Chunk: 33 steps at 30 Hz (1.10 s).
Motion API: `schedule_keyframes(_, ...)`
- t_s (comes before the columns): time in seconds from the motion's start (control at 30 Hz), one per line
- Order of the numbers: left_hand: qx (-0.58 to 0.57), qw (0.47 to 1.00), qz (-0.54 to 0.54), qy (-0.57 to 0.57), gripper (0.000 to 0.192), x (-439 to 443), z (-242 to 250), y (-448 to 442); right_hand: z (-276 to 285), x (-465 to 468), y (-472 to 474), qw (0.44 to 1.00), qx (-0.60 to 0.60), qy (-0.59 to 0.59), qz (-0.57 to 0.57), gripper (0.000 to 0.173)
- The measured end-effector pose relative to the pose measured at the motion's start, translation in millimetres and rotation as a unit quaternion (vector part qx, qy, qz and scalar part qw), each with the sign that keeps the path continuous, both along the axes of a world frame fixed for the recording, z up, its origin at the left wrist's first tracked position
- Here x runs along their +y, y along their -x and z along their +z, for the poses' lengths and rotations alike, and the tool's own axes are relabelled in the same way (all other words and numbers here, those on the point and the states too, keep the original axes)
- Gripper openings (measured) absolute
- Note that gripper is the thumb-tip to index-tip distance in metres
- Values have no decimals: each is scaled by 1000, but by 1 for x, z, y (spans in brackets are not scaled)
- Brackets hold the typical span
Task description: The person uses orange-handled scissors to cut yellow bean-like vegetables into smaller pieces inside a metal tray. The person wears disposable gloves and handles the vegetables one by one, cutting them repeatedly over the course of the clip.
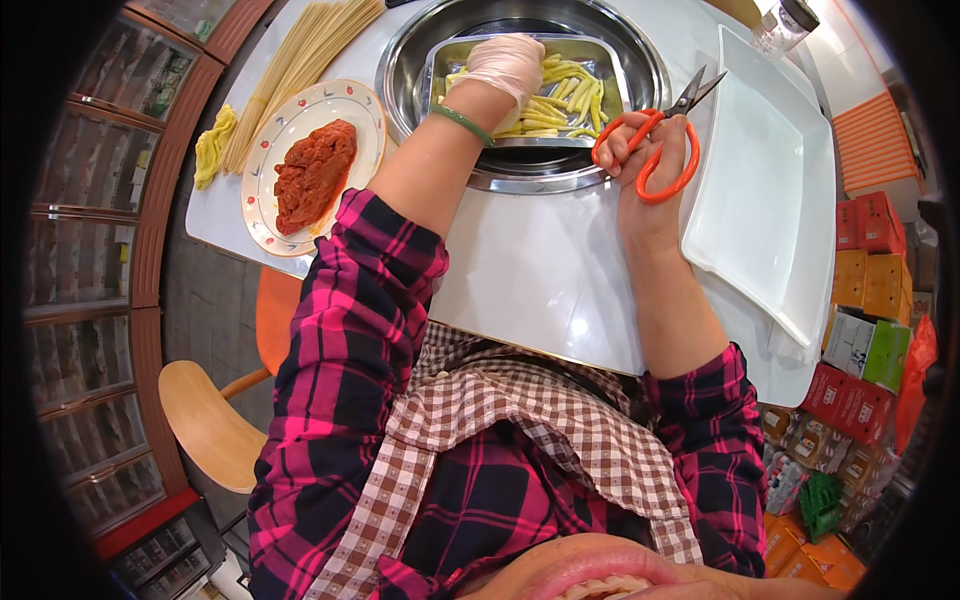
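Observation:
My left hand [501,69], in a thin clear glove, reaches down into a rectangular metal tray [622,90] of cut yellow-green vegetable strips [574,94]. Its fingertips are hidden, so what they hold cannot be told. The tray rests over a large round steel basin [652,56]. My right hand [651,165], bare, holds scissors [660,154] with orange handles at the tray's right corner; their blades are apart and point up and right. Left of my left forearm, a floral-rimmed plate [259,172] bears a mound of red minced or marinated meat [315,176].
Thin wooden skewers [300,67] and a yellow cloth [215,146] lie at the table's left. A white rectangular tray [757,165] stands right of my right hand, near a clear jar [784,26]. A wooden chair [210,427] is at left, stacked boxes [851,401] at right.

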<state>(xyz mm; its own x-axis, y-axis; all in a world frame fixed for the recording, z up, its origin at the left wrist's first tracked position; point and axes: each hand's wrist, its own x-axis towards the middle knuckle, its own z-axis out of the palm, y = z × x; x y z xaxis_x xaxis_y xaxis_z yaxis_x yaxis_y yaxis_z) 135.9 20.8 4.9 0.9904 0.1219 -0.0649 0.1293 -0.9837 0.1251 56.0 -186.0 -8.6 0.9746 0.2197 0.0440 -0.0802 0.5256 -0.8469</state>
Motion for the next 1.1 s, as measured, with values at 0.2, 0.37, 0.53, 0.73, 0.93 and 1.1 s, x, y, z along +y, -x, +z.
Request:
schedule_keyframes(0.2,29,999,-1,15,35,-3,-9,6,-1,2,1,1000,9,-4,4,56)
schedule_keyframes(0.37,-6,992,36,118,31,10,-5,21,-1,1,0,1000,-5,-3,7,57)
schedule_keyframes(0.53,-50,980,90,168,27,20,-2,34,-1,2,-1,1000,5,8,1,59)
schedule_keyframes(0.73,-112,960,151,209,24,36,-1,45,-3,2,-3,1000,2,13,1,61)
schedule_keyframes(0.93,-160,866,157,447,19,45,6,47,-4,3,-4,1000,-9,8,3,62)
schedule_keyframes(1.1,-125,802,165,559,20,47,14,50,-3,3,-3,1000,-7,1,2,62)
